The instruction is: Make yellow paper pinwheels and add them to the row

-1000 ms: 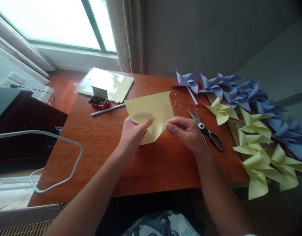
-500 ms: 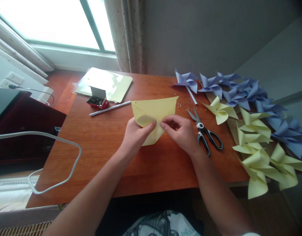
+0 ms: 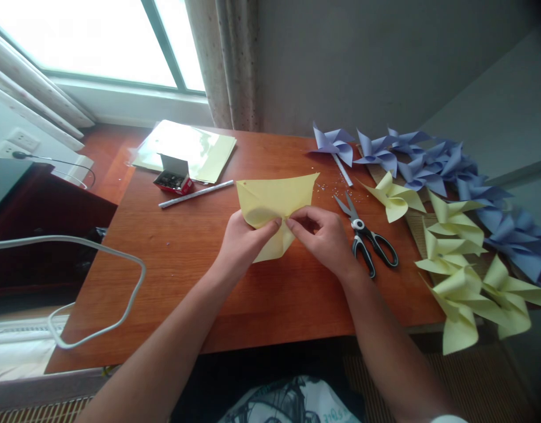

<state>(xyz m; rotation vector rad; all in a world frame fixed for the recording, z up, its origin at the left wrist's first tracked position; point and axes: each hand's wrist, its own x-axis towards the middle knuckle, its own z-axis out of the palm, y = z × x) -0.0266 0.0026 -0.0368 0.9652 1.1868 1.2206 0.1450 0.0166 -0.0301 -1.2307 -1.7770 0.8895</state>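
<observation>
left hand (image 3: 241, 244) and right hand (image 3: 326, 238) side by side, fingers curled, thumbs pinching inward.

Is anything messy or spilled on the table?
Yes: tiny pale specks lie scattered on the table just above the scissors. The small box also sits open, lid up.

Pale-yellow paper sheet (image 3: 277, 202) — corners curled inward — mid-table

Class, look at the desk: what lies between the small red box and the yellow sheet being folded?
In the head view, a white rolled paper stick lies between the red box and the yellow sheet, on bare wooden desk.
</observation>
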